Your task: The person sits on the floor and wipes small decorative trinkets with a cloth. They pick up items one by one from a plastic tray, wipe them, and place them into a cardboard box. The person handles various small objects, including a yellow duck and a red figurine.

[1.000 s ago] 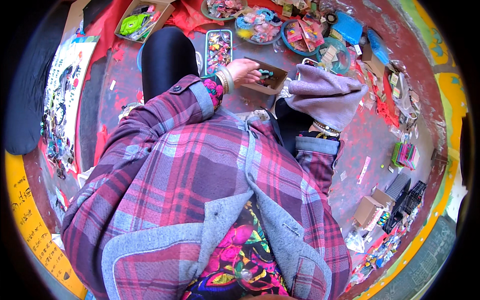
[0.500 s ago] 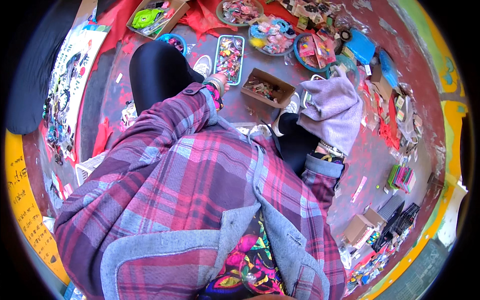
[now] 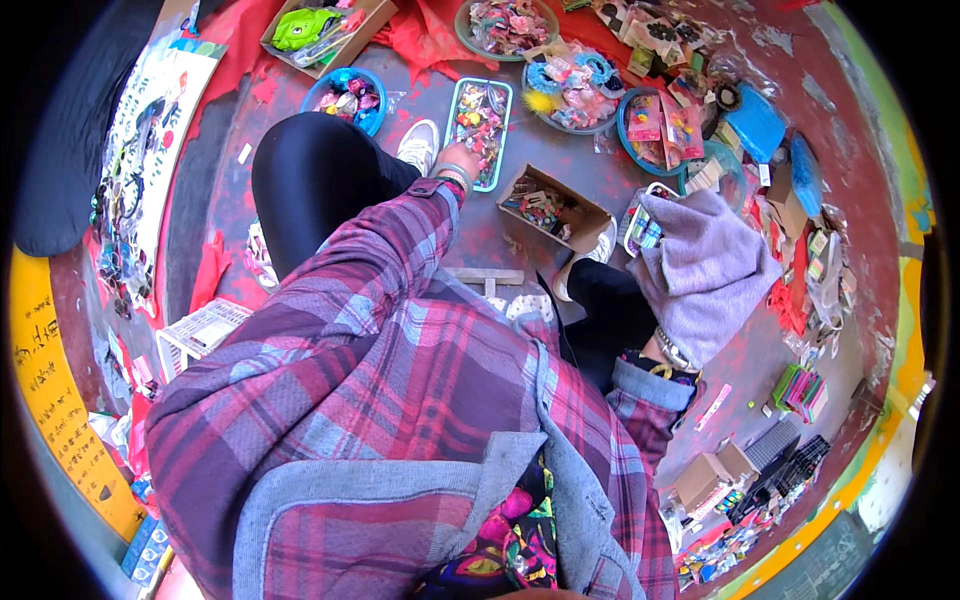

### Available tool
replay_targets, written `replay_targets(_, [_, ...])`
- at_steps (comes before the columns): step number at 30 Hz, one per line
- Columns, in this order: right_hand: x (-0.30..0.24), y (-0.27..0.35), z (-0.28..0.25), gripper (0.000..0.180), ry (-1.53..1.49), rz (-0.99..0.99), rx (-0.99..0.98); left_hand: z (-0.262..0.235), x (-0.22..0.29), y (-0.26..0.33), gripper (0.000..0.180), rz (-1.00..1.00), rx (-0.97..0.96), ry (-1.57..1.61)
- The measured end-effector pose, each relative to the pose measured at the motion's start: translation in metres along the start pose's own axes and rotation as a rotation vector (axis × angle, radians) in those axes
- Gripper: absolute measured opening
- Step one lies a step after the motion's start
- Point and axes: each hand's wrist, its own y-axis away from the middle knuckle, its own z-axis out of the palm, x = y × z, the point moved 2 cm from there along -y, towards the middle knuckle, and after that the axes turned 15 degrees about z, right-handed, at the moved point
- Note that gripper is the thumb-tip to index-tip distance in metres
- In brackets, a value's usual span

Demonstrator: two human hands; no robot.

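Observation:
My left hand [image 3: 458, 160] reaches forward on a plaid sleeve and rests at the near end of a long teal tray [image 3: 452, 128] filled with small colourful trinkets. Its fingers are too small to read. Just right of the tray lies an open cardboard box [image 3: 592, 216] holding more small pieces. My right hand [image 3: 668, 348] shows only at the braceleted wrist. The rest is covered by a lilac cloth [image 3: 705, 265] that it holds over my right knee.
I crouch on a red-stained floor, black-trousered knee [image 3: 310, 190] and white shoe [image 3: 417, 148] forward. A blue bowl [image 3: 318, 95], round trays of hair clips [image 3: 575, 80] and packets ring the front. A white basket [image 3: 200, 335] sits left, small boxes [image 3: 715, 470] right.
My left hand has moved left from the cardboard box to the teal tray. The view has tilted, so the floor items sit lower in the picture. The lilac cloth stays on my right hand.

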Motion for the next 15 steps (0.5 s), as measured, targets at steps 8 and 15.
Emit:
replay_targets(8, [0.016, -0.01, 0.029, 0.022, -1.586, 0.611, -0.349, 0.02, 0.015, -0.046, 0.056, 0.282, -0.036, -0.109])
replay_targets(15, [0.029, -0.02, 0.041, 0.026, -1.944, 0.775, -0.467, 0.029, 0.023, -0.067, 0.069, 0.303, -0.177, -0.39])
